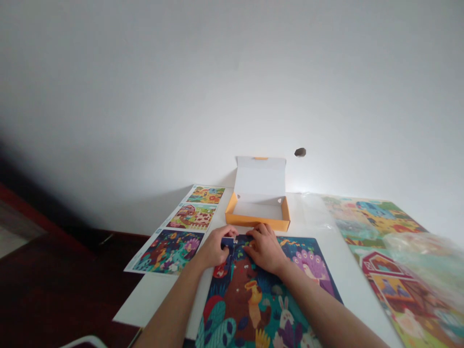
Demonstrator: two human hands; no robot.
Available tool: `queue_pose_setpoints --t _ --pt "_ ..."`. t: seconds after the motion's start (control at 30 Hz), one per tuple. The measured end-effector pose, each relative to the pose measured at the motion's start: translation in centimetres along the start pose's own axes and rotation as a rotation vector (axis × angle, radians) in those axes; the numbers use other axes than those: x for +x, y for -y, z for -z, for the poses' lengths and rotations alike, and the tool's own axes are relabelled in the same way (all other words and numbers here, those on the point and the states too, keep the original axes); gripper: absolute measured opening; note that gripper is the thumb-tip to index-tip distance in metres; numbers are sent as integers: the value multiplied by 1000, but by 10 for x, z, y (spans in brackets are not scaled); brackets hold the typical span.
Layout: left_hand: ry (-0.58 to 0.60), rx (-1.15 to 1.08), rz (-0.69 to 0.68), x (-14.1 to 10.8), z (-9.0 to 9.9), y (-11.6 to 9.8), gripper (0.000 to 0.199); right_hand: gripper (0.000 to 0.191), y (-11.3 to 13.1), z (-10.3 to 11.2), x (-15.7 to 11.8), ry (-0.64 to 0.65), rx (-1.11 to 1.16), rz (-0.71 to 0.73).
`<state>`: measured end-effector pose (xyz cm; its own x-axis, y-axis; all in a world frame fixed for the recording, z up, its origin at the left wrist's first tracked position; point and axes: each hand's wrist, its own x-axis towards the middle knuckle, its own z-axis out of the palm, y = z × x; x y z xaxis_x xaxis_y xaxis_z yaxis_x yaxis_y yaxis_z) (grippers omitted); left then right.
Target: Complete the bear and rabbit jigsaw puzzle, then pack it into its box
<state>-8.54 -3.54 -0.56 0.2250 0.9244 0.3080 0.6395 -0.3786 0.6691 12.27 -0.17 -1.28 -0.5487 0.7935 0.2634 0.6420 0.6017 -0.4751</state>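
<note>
Two hands at work on a bear-and-peacock jigsaw puzzle, fingertips close together near its top edge

Your left hand curls down over a dark blue puzzle piece, its fingers pressed together on the piece, though you cannot tell whether they pinch it; your right hand lies just beside it, fingers close together and bearing on the puzzle, with nothing visibly held. The puzzle lies on a white table, its top edge just in front of an open orange cardboard box. To the left of that box lies a printed sheet of three animal scenes; to the right, a large farm-scene picture board lies partly under clear plastic film
</note>
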Motion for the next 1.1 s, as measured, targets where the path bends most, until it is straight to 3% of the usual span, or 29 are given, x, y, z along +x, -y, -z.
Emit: queue_pose_setpoints --t 0.13,0.43,0.57,0.77,1.1 --pt "-64 27 48 2 2 1 55 44 -1 -1 0 -18 6 17" --pt "-17 24 -18 5 5 0 20 42 -2 -2 0 -9 -8 28" --pt "46 4 -98 4 6 -1 22 40 -2 -1 0 -3 -7 27" --pt "95 -1 -83 4 7 -3 24 41 -1 0 1 -6 -8 18" --pt "14 -38 -2 3 7 -3 10 40 -1 0 -1 -7 -6 9"
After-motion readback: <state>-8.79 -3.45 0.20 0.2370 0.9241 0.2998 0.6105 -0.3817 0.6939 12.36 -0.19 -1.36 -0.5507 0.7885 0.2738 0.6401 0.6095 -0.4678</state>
